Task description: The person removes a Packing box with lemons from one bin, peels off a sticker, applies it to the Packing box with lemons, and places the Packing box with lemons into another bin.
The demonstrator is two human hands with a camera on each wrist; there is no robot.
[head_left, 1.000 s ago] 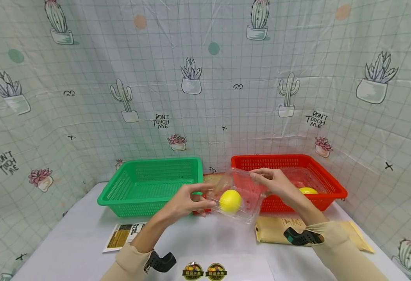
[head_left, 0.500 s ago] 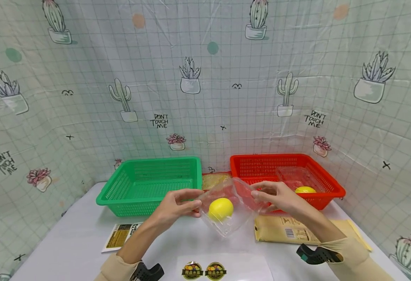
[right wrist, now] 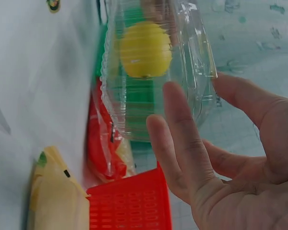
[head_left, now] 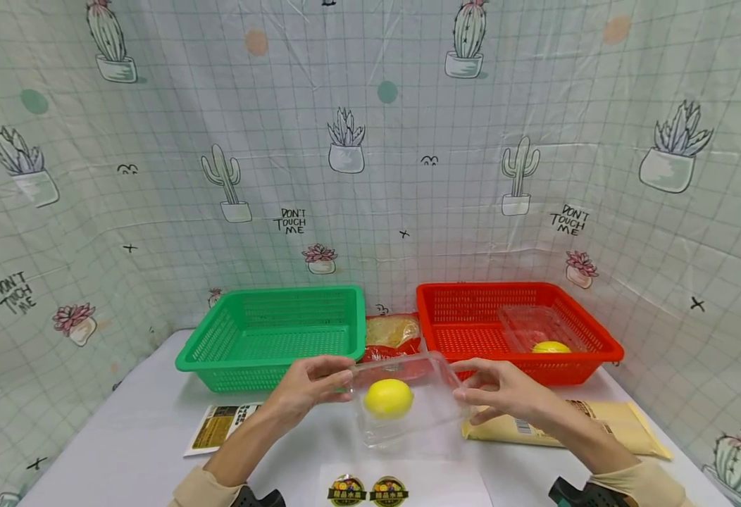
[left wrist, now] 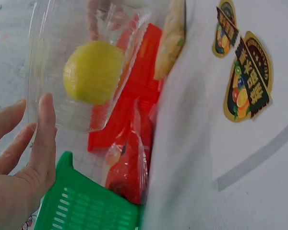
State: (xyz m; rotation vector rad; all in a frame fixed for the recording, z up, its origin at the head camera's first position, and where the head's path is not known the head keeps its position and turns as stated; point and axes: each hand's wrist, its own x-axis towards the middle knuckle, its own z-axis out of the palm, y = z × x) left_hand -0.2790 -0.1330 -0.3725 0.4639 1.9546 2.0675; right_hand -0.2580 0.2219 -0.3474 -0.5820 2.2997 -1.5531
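A clear plastic box (head_left: pixel 427 415) is held above the table between both hands, with a yellow lemon (head_left: pixel 388 398) lying inside towards the left end. My left hand (head_left: pixel 303 391) pinches the box's left end, fingers and thumb on either side of its wall, as the left wrist view shows. At the opposite end my right hand (head_left: pixel 503 391) grips the right side with thumb and fingertips. Ridged walls of the box (right wrist: pixel 134 105) stand out in the right wrist view, the lemon (right wrist: pixel 145 49) visible through them.
A green basket (head_left: pixel 269 370) stands back left. In the red basket (head_left: pixel 459 290) at back right is another clear box with a yellow fruit. Between them lies a red packet (head_left: pixel 392 334). A tan packet (head_left: pixel 624 422), a white-and-brown packet (head_left: pixel 215 426) and a sticker sheet (head_left: pixel 446 486) lie nearer.
Both hands have lowered the box towards me and turned it from a steep tilt to nearly level. The lemon has shifted left and down with it.
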